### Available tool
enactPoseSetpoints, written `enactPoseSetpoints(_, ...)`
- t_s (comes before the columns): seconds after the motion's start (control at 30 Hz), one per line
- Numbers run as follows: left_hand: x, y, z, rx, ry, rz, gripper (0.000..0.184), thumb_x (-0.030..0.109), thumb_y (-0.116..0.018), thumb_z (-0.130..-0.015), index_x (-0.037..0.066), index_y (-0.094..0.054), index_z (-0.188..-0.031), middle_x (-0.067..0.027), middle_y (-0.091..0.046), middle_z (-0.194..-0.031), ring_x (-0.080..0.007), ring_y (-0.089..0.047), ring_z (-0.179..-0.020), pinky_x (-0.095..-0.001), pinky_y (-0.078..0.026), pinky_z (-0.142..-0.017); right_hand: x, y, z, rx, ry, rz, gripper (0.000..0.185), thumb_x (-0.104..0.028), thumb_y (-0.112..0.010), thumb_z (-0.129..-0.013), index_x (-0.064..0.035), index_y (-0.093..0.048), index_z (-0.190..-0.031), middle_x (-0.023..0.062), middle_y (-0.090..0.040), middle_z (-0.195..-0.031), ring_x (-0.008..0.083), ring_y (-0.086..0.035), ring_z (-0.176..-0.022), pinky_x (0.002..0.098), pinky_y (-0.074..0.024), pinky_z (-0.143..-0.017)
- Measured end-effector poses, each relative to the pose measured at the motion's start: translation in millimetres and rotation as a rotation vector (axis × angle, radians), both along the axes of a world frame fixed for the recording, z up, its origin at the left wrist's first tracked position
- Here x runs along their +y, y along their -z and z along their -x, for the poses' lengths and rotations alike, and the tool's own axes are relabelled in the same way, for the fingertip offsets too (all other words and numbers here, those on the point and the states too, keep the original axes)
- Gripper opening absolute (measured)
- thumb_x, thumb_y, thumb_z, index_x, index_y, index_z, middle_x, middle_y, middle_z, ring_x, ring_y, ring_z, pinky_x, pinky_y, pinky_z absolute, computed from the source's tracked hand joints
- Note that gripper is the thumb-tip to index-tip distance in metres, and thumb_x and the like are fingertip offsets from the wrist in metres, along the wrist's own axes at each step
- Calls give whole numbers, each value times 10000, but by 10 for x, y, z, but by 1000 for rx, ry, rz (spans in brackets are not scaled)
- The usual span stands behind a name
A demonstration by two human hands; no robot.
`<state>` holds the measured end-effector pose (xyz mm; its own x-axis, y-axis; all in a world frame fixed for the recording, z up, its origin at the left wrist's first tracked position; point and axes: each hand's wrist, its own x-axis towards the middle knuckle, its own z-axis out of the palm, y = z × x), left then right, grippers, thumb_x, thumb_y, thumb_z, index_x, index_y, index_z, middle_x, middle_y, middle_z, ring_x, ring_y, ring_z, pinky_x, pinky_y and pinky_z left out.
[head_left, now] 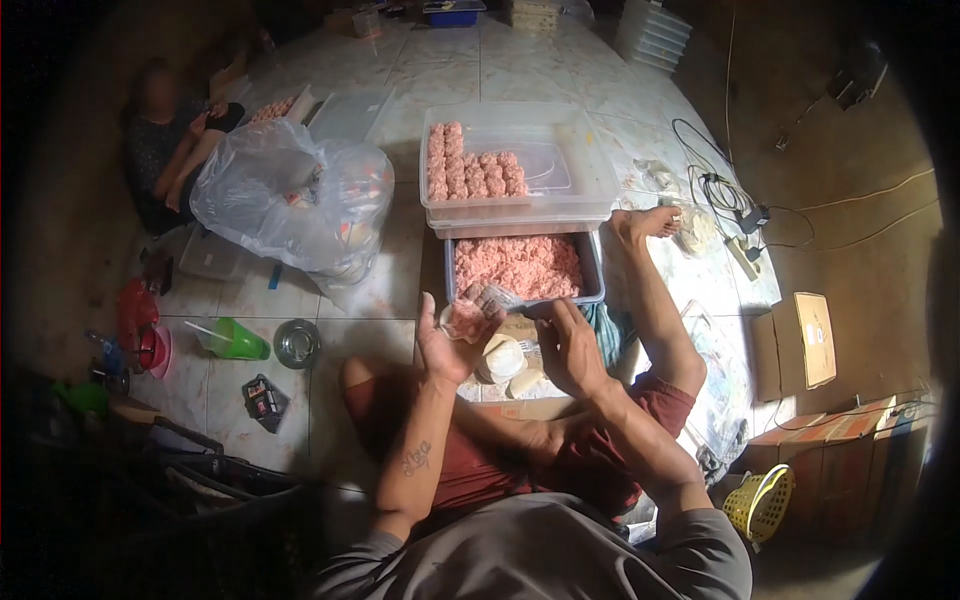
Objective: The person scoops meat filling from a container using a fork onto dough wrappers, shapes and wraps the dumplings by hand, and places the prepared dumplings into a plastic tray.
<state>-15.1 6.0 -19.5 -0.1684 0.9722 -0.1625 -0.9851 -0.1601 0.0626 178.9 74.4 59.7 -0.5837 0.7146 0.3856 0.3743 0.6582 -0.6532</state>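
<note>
My left hand (452, 350) is cupped palm up, holding a round dough wrapper with pink minced meat (463, 321) on it. To its right, my right hand (578, 352) has its fingers curled together; what they hold, if anything, is hard to make out. Just beyond both hands stands a dark tub (597, 268) filled with minced meat (517, 265). Between my forearms, pale round wrappers (503, 362) lie in a pile on a cardboard box (520, 410). Behind the tub, a clear plastic tray (570, 160) carries rows of meat dumplings (478, 172) in its left part.
Large plastic bags (265, 190) lie at the left, near another seated person (160, 140). A green cup (240, 340), a glass bowl (297, 344) and a dark tray (264, 402) sit left of my knee. Cables (715, 190) and a yellow basket (760, 503) are at the right.
</note>
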Motion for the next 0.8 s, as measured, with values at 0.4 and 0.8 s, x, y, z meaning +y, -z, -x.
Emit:
enactPoseSetpoints(0.4, 14, 87, -138, -63, 139, -27, 922, 746, -435, -924, -36, -449, -1412, -239, -482, -1472, -381, -462, -1354, -534, -332, -1169, -260, 248, -96, -131, -210, 178, 228, 62, -510, -861, 28, -617, -1059, 266, -612, -909, 446, -589, -901, 512, -494, -731)
enactPoseSetpoints(0.8, -85, 23, -74, 315, 296, 3, 814, 709, -363, -982, -9, -590, -1293, -179, -660, -1283, -296, -611, -1206, -483, -430, -1079, -60, 205, -201, 96, -14, 255, 172, -82, -623, -941, 20, -638, -1078, 191, -636, -918, 306, -653, -854, 396, -518, -741)
